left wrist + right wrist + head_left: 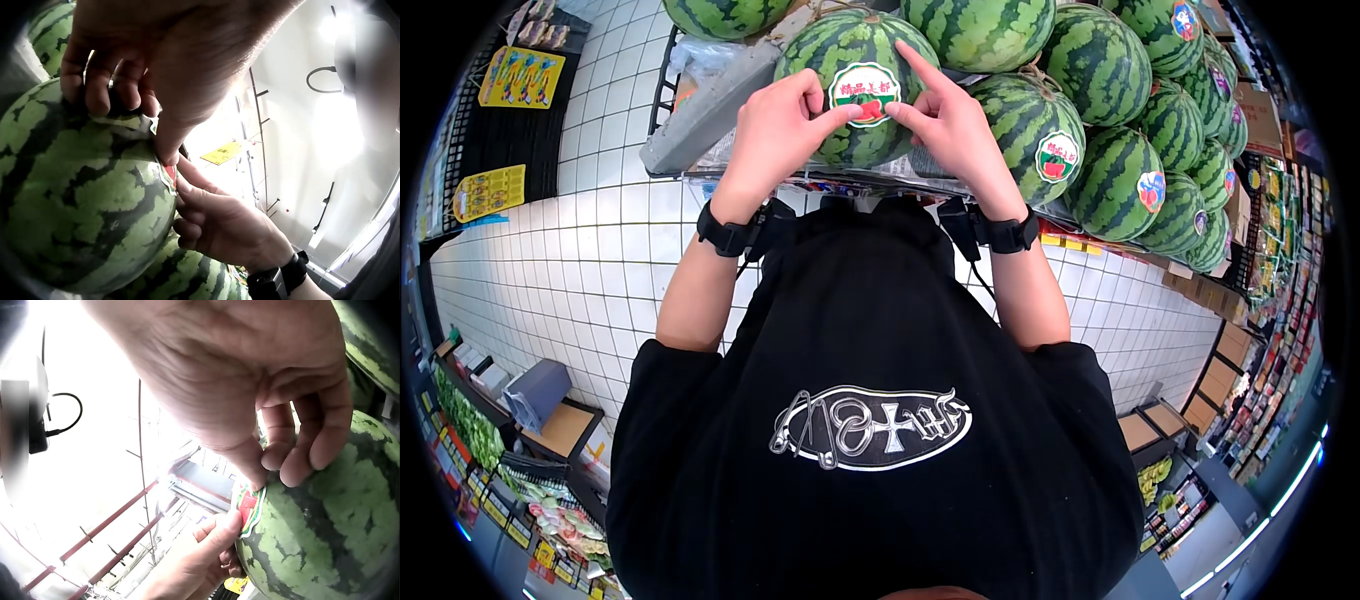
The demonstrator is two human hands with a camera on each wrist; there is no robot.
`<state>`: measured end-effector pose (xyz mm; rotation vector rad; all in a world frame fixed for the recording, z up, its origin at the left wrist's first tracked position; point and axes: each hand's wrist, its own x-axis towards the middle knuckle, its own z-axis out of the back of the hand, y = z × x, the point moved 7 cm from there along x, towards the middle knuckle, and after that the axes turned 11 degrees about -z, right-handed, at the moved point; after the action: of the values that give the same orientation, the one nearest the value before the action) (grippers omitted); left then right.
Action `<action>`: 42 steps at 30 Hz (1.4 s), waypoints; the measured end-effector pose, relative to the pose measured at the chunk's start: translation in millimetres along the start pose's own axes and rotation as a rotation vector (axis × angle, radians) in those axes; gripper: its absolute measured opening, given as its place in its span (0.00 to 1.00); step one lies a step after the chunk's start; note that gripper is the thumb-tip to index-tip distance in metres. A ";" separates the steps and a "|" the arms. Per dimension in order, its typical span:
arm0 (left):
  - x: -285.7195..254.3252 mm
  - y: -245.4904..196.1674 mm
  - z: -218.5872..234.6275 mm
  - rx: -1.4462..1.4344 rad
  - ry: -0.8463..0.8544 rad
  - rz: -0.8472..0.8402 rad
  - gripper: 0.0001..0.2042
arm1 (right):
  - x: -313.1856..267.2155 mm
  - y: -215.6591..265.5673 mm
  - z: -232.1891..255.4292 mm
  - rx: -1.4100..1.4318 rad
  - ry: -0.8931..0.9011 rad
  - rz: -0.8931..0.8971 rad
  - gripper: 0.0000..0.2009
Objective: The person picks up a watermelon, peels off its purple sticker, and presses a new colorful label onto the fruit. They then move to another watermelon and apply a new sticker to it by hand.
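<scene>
A striped watermelon sits at the near edge of the display, with a round white-and-green label on its side facing me. My left hand presses its thumb on the label's lower left, and its bent fingers rest on the rind. From the other side, my right hand lays its thumb on the label's lower right edge while the index finger stretches along the melon. In the right wrist view, the label's red slice picture shows between the two thumbs, and its edge stands out at the rind's outline.
More watermelons are heaped to the right and behind, several with stickers; the nearest bears a similar label. A grey ledge runs along the left of the display. White tiled floor and shop shelves lie around.
</scene>
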<state>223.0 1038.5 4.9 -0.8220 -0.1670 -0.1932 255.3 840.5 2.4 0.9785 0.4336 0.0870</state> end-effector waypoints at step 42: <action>5.6 39.7 -2.4 -0.417 0.077 0.076 0.14 | 21.4 -11.2 0.0 0.173 0.001 -0.032 0.30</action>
<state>237.9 1062.6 -23.6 -1.2311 -0.0211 -0.1907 273.4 839.9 -13.5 1.1411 0.4626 0.0213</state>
